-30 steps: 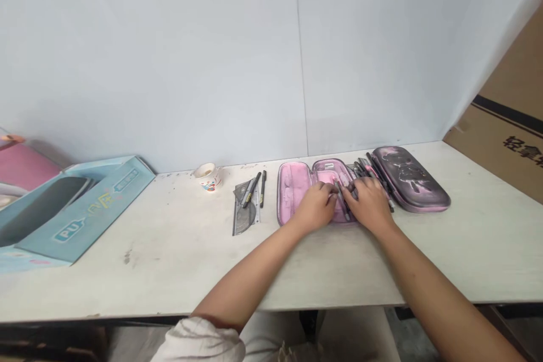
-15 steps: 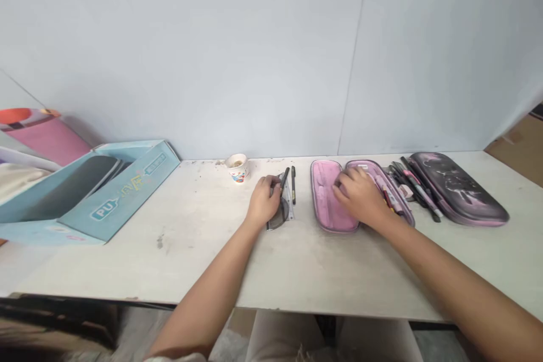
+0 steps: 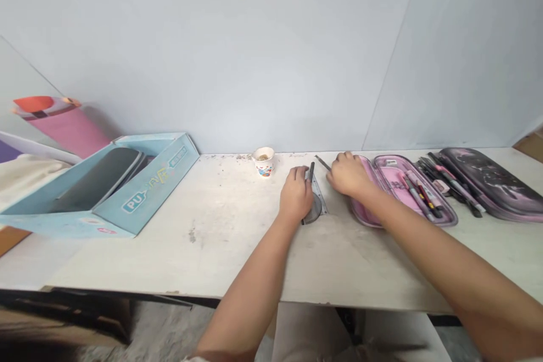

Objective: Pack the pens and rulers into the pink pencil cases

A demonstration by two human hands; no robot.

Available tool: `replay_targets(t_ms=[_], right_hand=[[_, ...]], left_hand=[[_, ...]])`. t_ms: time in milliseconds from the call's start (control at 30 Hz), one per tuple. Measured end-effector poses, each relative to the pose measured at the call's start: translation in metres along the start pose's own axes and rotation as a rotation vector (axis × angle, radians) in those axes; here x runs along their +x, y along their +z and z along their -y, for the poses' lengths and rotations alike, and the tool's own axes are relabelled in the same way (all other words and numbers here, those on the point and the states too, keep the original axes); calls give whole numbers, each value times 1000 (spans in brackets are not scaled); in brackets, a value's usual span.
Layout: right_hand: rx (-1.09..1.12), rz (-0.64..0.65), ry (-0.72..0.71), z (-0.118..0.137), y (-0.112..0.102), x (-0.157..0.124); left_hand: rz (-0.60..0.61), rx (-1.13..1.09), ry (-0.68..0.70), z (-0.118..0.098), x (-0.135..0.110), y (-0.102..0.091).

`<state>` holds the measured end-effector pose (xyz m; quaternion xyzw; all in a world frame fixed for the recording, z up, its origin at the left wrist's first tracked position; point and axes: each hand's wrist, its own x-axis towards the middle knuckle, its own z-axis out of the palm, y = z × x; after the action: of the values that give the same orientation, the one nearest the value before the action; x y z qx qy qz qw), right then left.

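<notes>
The right hand (image 3: 350,176) grips a pen (image 3: 323,163); the left hand (image 3: 296,193) partly covers a ruler (image 3: 321,198), grip unclear. The tabletop (image 3: 231,232) offers room left, to a box (image 3: 158,191).

Over at the left of the frame, a box (image 3: 161,184) is standing on the table (image 3: 237,226), and a case (image 3: 99,181) is lying inside it. Right of that, back near the wall (image 3: 254,68), a cup (image 3: 263,166) is standing. Now the centre: the left hand (image 3: 296,195) is resting over a protractor (image 3: 314,210) and a ruler (image 3: 321,197), a pen (image 3: 312,172) poking out beside its fingers. To the right, the right hand (image 3: 348,175) is holding a second pen (image 3: 322,162), its forearm crossing over an open pencil case (image 3: 360,212). Some pens (image 3: 424,195) are lying in that case's right half; loose pens (image 3: 460,185) are lying right of it, and at the right edge a closed pencil case (image 3: 494,184) is sitting just beside them.
</notes>
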<state>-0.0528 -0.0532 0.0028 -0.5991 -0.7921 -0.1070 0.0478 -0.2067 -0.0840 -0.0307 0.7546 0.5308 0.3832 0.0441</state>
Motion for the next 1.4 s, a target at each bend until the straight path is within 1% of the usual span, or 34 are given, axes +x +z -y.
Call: replay_targets(t_ms=[67,133,167,233,300,367,500,600,667,700,767,800,867,900,967,1067,1133,1233,1300,1400], right_hand=[[18,-97,-54,-15,-5,-15],[63,-158,-127,-28,-9,-34],[89,-173,-160,-33,-10,-44],[134,-192,-210,-43,-11,-60],[172,-200,-245,-53,-11,-73],[197,-204,-270,-65,-9,-83],[190,-223,-334,-88,-6,-94],[176,-254,-370,-106,-7,-98],[203,-304,-330,-117,-7,-98],[240,-345,-283,-123,-7,-98],[360,-453,-157,-131,-4,-96],[432,-510,-92,-134,-1,-95],[555,-595,-7,-133,6,-94],[591,-612,4,-131,10,-94],[599,-587,-29,-125,18,-95],[511,-481,-108,-117,26,-98],[457,-423,-128,-115,29,-100],[421,-361,-121,-117,30,-102],[409,-352,-95,-119,30,-103],[412,-382,-60,-122,30,-104]], left_hand=[[-3,48,93,-7,0,-2],[28,116,196,-16,-1,-3],[59,155,231,-20,-2,-2],[161,235,266,-29,-5,0],[275,306,269,-39,-10,4],[345,349,260,-49,-15,8],[372,344,237,-68,-22,11],[352,325,187,-75,-15,9],[307,281,78,-75,-5,6],[280,225,12,-75,1,6],[234,41,-96,-74,13,7],[228,-70,-130,-75,17,9],[271,-268,-151,-77,22,18],[304,-344,-149,-78,22,24],[348,-448,-141,-81,19,36],[335,-505,-117,-83,12,46],[340,-478,-116,-82,8,44],[369,-432,-134,-78,5,38],[370,-422,-145,-76,5,35],[347,-390,-149,-73,5,35]])
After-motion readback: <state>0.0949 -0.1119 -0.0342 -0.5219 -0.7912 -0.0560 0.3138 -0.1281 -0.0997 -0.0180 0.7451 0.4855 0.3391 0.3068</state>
